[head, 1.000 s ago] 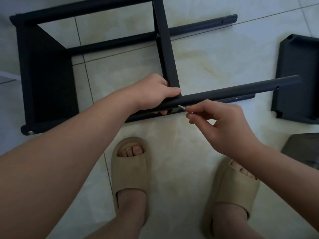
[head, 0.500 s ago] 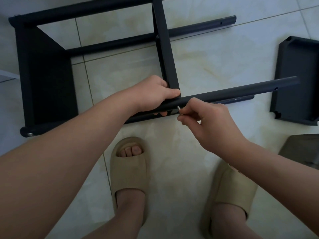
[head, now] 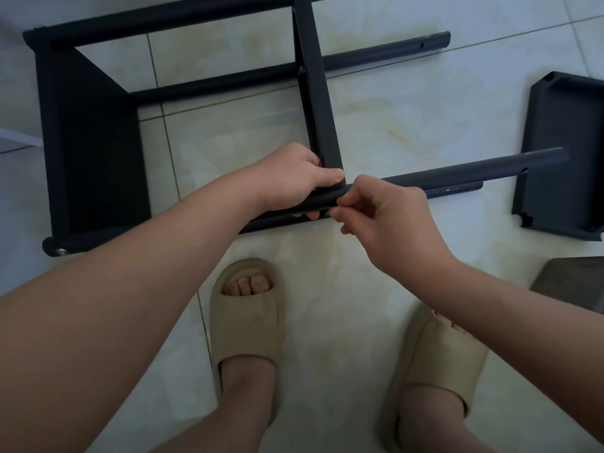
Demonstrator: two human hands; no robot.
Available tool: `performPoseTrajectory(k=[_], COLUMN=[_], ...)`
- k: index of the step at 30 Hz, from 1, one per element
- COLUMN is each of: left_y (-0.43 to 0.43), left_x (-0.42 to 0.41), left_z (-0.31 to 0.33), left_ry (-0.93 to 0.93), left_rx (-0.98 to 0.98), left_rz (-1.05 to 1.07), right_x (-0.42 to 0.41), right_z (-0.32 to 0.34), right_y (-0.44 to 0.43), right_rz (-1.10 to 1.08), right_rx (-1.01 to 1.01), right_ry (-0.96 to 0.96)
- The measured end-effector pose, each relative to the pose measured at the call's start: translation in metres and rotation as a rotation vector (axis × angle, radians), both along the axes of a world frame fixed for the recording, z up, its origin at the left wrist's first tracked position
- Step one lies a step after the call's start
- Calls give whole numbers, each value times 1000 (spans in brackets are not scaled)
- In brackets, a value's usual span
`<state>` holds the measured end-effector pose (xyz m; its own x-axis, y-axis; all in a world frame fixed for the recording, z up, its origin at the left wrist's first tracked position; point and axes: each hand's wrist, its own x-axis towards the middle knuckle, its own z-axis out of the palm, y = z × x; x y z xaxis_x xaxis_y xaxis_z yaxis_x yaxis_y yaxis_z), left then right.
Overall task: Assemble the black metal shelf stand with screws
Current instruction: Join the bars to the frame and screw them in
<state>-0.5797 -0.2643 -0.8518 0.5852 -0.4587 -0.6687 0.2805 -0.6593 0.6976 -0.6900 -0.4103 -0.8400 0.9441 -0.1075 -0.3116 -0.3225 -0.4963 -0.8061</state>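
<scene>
The black metal shelf stand (head: 94, 152) lies on its side on the tiled floor, with a shelf panel at the left and a middle shelf (head: 318, 103) seen edge-on. My left hand (head: 299, 179) grips the near upper tube (head: 457, 173) where the middle shelf meets it. My right hand (head: 384, 220) has its fingertips pinched together against the tube just right of the left hand. The screw they held is hidden by the fingers.
A loose black shelf panel (head: 565, 158) lies on the floor at the right, under the tube's free end. A dark grey object (head: 575, 282) sits at the right edge. My feet in beige slides (head: 245, 325) stand below the frame.
My right hand moved left and up, carrying the small silver screw to the tube by the shelf corner. The screw's tip, visible earlier, is now hidden. The left hand kept its grip.
</scene>
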Motion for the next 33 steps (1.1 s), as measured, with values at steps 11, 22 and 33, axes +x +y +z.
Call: performPoseTrajectory(k=[11,22,33], left_y=[2,1,-17], left_x=[-2,-5,-16], left_z=[3,0,42], left_ry=[5,-1,-684], left_rx=[-20,-43,364], left_rz=[16,81,11], right_x=[1,17,-41], right_z=[4,13,41], right_y=[-2,-8,-75], right_rz=[-5,163,408], right_rx=[-12,-450,-490], right_ry=[52,94,33])
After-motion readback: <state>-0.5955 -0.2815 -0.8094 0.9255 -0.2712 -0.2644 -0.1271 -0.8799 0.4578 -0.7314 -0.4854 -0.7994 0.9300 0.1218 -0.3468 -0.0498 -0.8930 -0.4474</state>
